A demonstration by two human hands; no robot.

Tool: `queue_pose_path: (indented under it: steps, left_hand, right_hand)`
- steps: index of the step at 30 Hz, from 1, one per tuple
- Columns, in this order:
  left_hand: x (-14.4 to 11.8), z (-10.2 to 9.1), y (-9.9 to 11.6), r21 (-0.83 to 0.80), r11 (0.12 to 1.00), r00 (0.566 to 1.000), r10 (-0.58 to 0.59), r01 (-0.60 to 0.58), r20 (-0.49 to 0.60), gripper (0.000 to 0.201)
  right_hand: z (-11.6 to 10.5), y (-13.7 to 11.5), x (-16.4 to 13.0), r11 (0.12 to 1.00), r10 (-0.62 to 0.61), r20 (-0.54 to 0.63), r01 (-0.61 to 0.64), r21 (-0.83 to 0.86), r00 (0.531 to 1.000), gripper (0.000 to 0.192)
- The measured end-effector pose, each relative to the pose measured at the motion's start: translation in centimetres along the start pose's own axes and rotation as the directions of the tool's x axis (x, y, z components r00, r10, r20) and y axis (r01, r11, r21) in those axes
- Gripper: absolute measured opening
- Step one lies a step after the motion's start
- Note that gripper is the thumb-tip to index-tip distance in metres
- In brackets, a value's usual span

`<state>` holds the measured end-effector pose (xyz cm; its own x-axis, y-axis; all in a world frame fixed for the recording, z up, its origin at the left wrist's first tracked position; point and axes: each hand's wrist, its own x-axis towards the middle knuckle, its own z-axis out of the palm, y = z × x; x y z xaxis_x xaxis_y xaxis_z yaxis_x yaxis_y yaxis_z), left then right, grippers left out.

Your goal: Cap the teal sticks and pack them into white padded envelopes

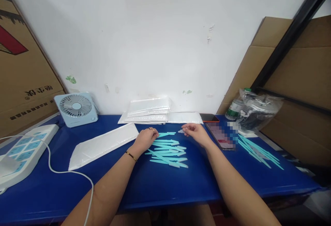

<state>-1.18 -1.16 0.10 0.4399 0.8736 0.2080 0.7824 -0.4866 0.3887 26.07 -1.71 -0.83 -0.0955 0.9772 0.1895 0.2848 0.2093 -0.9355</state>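
Observation:
Several turquoise eyebrow razors (165, 153) lie in a loose column on the blue table, some crossing each other. My left hand (147, 138) is closed at the far end of the column, its fingers pinched on the handle of one turquoise eyebrow razor (167, 134) that points right. Just right of that razor's tip, my right hand (194, 132) pinches a small translucent whitish piece (181, 131), which looks like a blade cap. A small gap separates this piece from the razor. Other turquoise razors (258, 150) lie at the table's right side.
White padded envelopes (148, 108) are stacked by the wall, and a single white envelope (103, 145) lies left of my left hand. A phone (219, 136) rests right. A blue fan (77, 108), a power strip (26, 153) and its white cable (69, 172) occupy the left.

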Motion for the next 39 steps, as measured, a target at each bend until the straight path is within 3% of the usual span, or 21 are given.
queue_pose_path:
  steps: [3, 7, 10, 18, 25, 33, 39]
  left_hand:
    - [0.0, 0.0, 0.0, -0.018, 1.0, 1.0, 0.0, 0.0, 0.0, 0.023]
    - [0.0, 0.2, -0.3, -0.04, 0.999, 1.0, 0.014, -0.014, -0.012, 0.024]
    - [0.0, 0.3, -0.6, -0.064, 0.998, 1.0, 0.021, -0.023, -0.019, 0.024]
    - [0.1, 0.5, -0.8, -0.086, 0.996, 1.0, 0.022, -0.023, -0.01, 0.024]
    - [0.1, 0.4, -0.2, -0.099, 0.994, 0.999, 0.036, -0.036, 0.001, 0.025]
    - [0.1, 0.2, -0.7, -0.102, 0.995, 1.0, 0.01, -0.012, -0.025, 0.025]
    - [0.2, 0.3, -0.3, -0.086, 0.996, 1.0, 0.02, -0.021, -0.013, 0.024]
  right_hand:
    - [0.3, 0.1, 0.0, 0.977, 0.058, 0.007, -0.058, 0.206, 0.998, 0.032]
    - [0.4, 0.3, 0.1, 0.961, 0.084, -0.038, -0.071, 0.269, 0.996, 0.03]
    - [0.4, 0.4, 0.1, 0.974, 0.016, -0.06, -0.002, 0.227, 0.998, 0.024]
    - [0.8, 0.8, 0.3, 0.968, -0.229, -0.024, 0.226, -0.106, 0.973, 0.01]
    - [2.1, 0.1, 0.0, 0.966, -0.24, 0.045, 0.243, -0.09, 0.97, 0.006]
    - [0.4, 0.1, 0.0, 0.972, -0.222, -0.051, 0.216, -0.097, 0.974, 0.009]
    - [1.8, -0.1, -0.1, 0.968, -0.236, -0.004, 0.234, -0.086, 0.972, 0.007]
